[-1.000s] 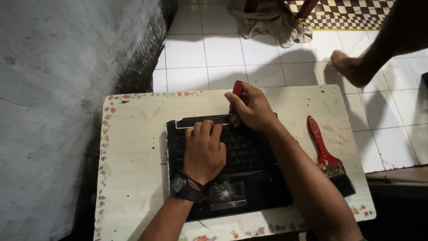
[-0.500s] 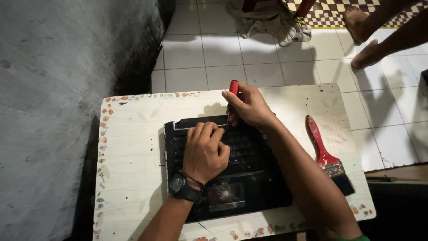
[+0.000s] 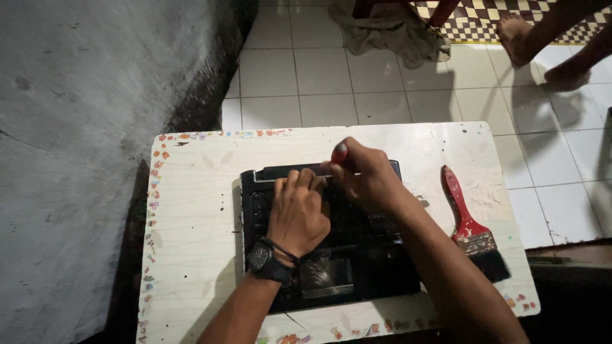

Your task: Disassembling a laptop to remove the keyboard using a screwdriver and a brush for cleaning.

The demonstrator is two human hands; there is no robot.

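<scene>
White table (image 3: 191, 191): left hand (image 3: 296, 213) flat on laptop (image 3: 357, 255); right hand (image 3: 363, 175) grip pinching screwdriver (image 3: 340, 153).

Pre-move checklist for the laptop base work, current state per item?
1. Left hand pressing flat on the laptop base: ok.
2. Right hand gripping the red-handled tool at the rear edge: ok.
3. Tool tip seated where intended: cannot tell, hidden by fingers.
4. Laptop base fully on the white table: ok.
5. Red-handled paintbrush apart from the base, on the table: ok.
6. Lighting on the work area: not ok, dim.
</scene>
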